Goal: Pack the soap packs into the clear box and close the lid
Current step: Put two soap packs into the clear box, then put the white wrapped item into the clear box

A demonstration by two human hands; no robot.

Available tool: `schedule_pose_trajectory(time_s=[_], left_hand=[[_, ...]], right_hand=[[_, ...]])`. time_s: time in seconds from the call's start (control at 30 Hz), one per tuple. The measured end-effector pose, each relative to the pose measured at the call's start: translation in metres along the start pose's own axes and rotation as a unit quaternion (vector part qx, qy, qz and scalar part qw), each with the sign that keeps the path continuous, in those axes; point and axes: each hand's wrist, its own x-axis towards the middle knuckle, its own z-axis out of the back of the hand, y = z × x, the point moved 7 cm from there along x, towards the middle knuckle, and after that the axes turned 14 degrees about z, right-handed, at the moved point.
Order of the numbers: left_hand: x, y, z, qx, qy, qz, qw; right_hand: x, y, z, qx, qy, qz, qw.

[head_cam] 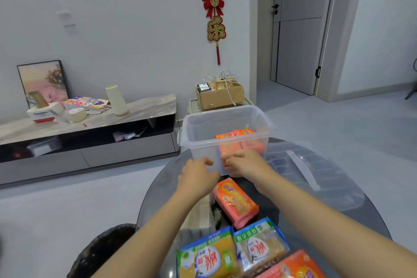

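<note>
Clear plastic box (225,135) sits at 12 o'clock on my round glass table (158,189), open on top. Inside it, toward the right side, two orange soap packs (239,142) lie side by side, seen partly through the near wall.

My left hand (198,176) is at the box's near wall, approx centre, fingers curled and loosely together, touching or just short of the plastic; can't tell which. My right hand (242,161) is just beside it at 1 o'clock, fingers bent in against the same wall, low down. Both look empty, nothing clamped in either. The two hands are near each other but apart.

Box lid (316,176), also clear w/ a moulded grid and a long handle strip, lies flat on the table at 2 o'clock, just right of the box.

Still on the table, toward me: one orange-pink soap pack (237,201) at 6 o'clock from the hands, lying at an angle between my forearms. Nearer, at the bottom edge, two yellow soap packs w/ blue-green tops (232,253) side by side, and another orange pack (297,266) at 5 o'clock, cut off by the frame.

Bkgd: low TV cabinet (90,133) at 10 o'clock, cardboard carton (220,95) behind the box.
</note>
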Motion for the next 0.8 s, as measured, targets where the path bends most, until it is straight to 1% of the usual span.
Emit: schedule_pose_trajectory(time_s=[0.07,0.1,0.23,0.33,0.47,0.57,0.63,0.73,0.8], left_hand=[[-0.005,0.025,-0.013,0.104,0.003,0.056,0.993],[-0.006,0.037,-0.019,0.130,0.014,0.079,0.988],[-0.010,0.069,-0.035,0.129,0.075,0.143,0.978],[-0.012,0.072,-0.035,0.121,0.055,0.145,0.981],[-0.016,0.072,-0.028,0.062,0.040,0.147,0.986],[-0.017,0.076,-0.016,-0.013,0.034,0.151,0.988],[-0.020,0.071,-0.002,-0.053,0.027,0.132,0.989],[-0.028,0.054,0.022,-0.072,0.017,0.093,0.993],[-0.030,0.041,0.037,-0.098,0.020,0.072,0.992]], right_hand=[[-0.015,-0.013,-0.009,0.011,0.013,-0.038,0.999],[-0.021,-0.020,-0.014,0.016,0.020,-0.058,0.998],[-0.037,-0.046,-0.032,0.062,0.037,-0.137,0.988],[-0.042,-0.059,-0.042,0.103,0.053,-0.171,0.978],[-0.046,-0.063,-0.043,0.127,0.049,-0.172,0.976],[-0.050,-0.055,-0.041,0.128,0.061,-0.161,0.977],[-0.050,-0.045,-0.041,0.115,0.084,-0.136,0.980],[-0.050,-0.024,-0.043,0.100,0.125,-0.095,0.983],[-0.047,-0.008,-0.039,0.117,0.113,-0.061,0.985]])
